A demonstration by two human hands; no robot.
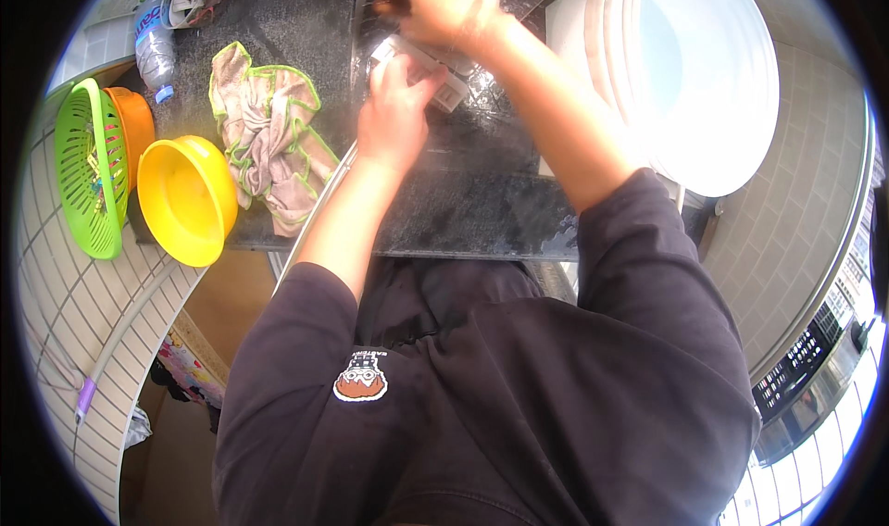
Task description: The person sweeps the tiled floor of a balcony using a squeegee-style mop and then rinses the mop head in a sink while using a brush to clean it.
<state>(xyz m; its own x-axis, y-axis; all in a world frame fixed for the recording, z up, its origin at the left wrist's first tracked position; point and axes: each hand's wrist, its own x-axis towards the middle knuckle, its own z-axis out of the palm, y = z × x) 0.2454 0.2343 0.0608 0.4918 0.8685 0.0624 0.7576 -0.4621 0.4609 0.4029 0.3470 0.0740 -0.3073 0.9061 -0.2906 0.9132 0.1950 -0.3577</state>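
My left hand (399,102) grips a white plastic part (448,95) with box-like openings, low over the dark stone worktop (472,213). Just beyond it, my right hand (434,8) is bent over with its fingers curled together near a dark spot; glare hides whether they hold anything. A pale strip, perhaps a cord or tube, shows at the right wrist. Below the left forearm runs a thin white rod or cable (316,210). To the left lies a crumpled beige cloth with green edging (274,137).
At the left stand a yellow plastic bowl (187,203), a green slotted basket (90,172) and an orange container (132,126). A clear plastic bottle (154,54) lies behind them. Large white buckets (708,81), nested together, are at the right. The worktop's front edge is against my body.
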